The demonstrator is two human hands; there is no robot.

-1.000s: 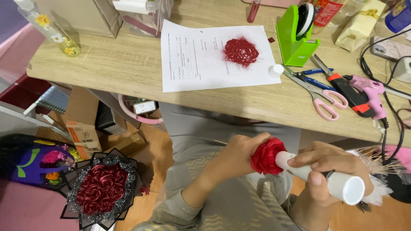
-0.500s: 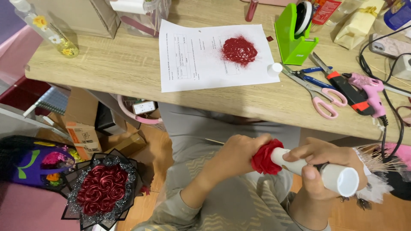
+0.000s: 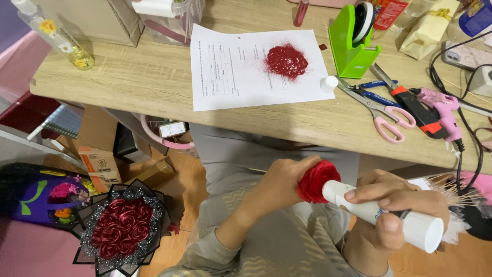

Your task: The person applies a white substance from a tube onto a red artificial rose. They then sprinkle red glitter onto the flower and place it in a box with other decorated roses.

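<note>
Over my lap, my left hand (image 3: 279,185) grips a red fabric rose (image 3: 315,179) from behind, its bloom turned toward my right. My right hand (image 3: 397,215) holds a white spray can (image 3: 382,214) lying nearly level, its nozzle end pressed up against the rose's petals. My index finger rests along the can's top. The rose's stem is hidden by my left hand.
The wooden desk (image 3: 128,84) carries a paper sheet (image 3: 230,72) with a red glitter pile (image 3: 286,60), a white cap (image 3: 328,83), green tape dispenser (image 3: 351,43), pink scissors (image 3: 382,110), pink glue gun (image 3: 442,110). A red rose bouquet (image 3: 120,228) sits on the floor at left.
The can and rose have stayed together while both hands shifted slightly; the can is held a little lower and closer to the bloom.
</note>
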